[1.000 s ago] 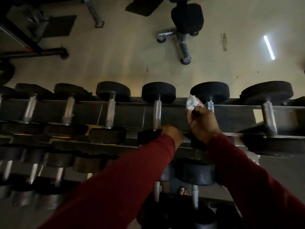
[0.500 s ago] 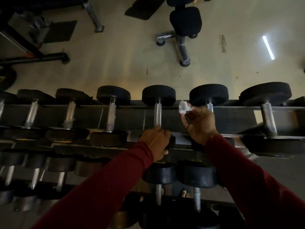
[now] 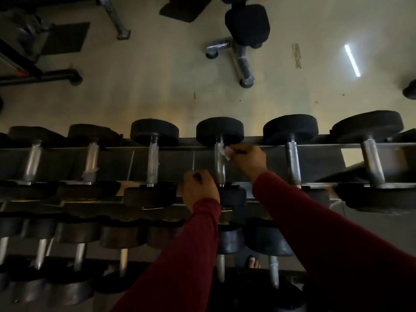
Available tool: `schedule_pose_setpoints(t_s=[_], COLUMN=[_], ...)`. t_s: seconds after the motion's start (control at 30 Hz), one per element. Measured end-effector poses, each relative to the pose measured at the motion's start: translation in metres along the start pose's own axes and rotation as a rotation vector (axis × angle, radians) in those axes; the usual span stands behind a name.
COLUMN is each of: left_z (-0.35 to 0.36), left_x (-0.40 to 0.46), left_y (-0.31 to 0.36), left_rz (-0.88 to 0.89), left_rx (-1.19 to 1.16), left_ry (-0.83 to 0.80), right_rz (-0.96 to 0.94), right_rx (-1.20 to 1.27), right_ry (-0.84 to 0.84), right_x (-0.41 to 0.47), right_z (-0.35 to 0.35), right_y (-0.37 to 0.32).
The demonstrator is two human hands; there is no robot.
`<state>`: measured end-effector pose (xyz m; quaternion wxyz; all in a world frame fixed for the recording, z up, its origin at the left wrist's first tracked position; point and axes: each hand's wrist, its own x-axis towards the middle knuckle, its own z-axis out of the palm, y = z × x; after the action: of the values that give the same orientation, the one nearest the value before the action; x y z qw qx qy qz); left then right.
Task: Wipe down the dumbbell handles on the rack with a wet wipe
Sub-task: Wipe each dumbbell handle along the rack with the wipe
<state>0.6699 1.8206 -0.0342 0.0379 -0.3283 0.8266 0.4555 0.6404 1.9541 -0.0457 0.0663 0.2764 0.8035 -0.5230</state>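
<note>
A dark metal rack point(image 3: 171, 164) holds a row of black dumbbells with steel handles. My right hand point(image 3: 248, 162) pinches a small white wet wipe point(image 3: 225, 152) and presses it against the upper part of the middle dumbbell's handle point(image 3: 220, 171). My left hand point(image 3: 199, 189) rests as a closed fist on the rack's front rail, just left of that dumbbell's near head; whether it grips the rail I cannot tell. Both arms wear dark red sleeves. Neighbouring handles stand to the left point(image 3: 153, 164) and to the right point(image 3: 292, 163).
Lower rack tiers hold more dumbbells point(image 3: 122, 237) below my arms. Beyond the rack, on the pale floor, stand a padded bench with a steel base point(image 3: 246, 30) and dark machine frames point(image 3: 33, 70) at the far left. A bare foot point(image 3: 254, 263) shows under the rack.
My right hand carried the wipe leftward from the neighbouring dumbbell on the right onto the middle dumbbell's handle. My left hand slid left along the front rail.
</note>
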Motion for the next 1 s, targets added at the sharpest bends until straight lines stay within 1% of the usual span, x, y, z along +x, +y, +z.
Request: schedule_pose_setpoints(t_s=[0.07,0.13,0.23,0.33,0.4,0.47,0.57,0.6,0.63,0.7,0.8,0.87,0.93,1.0], left_z=[0.001,0.002,0.004,0.004,0.004,0.003,0.004,0.004,0.004,0.005,0.005,0.005,0.004,0.004], left_x=[0.002,0.004,0.007,0.009,0.009,0.008,0.009,0.009,0.009,0.011,0.011,0.010,0.010,0.010], left_y=[0.001,0.001,0.000,-0.001,-0.001,-0.001,-0.002,-0.002,-0.003,-0.004,-0.005,-0.005,-0.006,-0.007], left_rz=[0.004,0.010,0.016,-0.003,-0.014,-0.031,-0.025,-0.018,-0.016,-0.026,-0.025,-0.015,-0.007,0.006], left_rx=[0.065,0.113,0.150,0.147,0.149,0.154,0.129,0.120,0.112,0.103,0.094,0.082,0.079,0.071], left_ry=[-0.023,-0.032,-0.052,-0.076,-0.097,-0.110,-0.106,-0.106,-0.106,-0.102,-0.106,-0.103,-0.093,-0.079], right_rz=[-0.003,0.022,0.042,0.156,0.213,0.279,0.339,0.341,0.330,0.283,0.248,0.200,0.051,-0.203], right_rx=[-0.022,-0.006,-0.069,-0.129,-0.174,-0.085,0.171,0.217,0.219,0.096,-0.122,-0.224,-0.315,-0.411], right_ry=[0.119,0.159,0.060,-0.094,-0.157,-0.130,-0.041,-0.017,-0.020,-0.069,-0.135,-0.117,-0.041,0.049], right_x=[0.008,0.012,0.003,-0.023,-0.030,-0.022,0.002,0.012,0.019,0.022,-0.002,-0.025,-0.037,-0.034], right_z=[0.009,0.014,0.010,0.004,0.002,0.003,0.007,0.007,0.008,0.008,0.007,0.008,0.013,0.019], right_y=[-0.012,-0.016,-0.011,-0.001,0.004,0.001,-0.015,-0.019,-0.022,-0.025,-0.012,-0.002,-0.001,-0.009])
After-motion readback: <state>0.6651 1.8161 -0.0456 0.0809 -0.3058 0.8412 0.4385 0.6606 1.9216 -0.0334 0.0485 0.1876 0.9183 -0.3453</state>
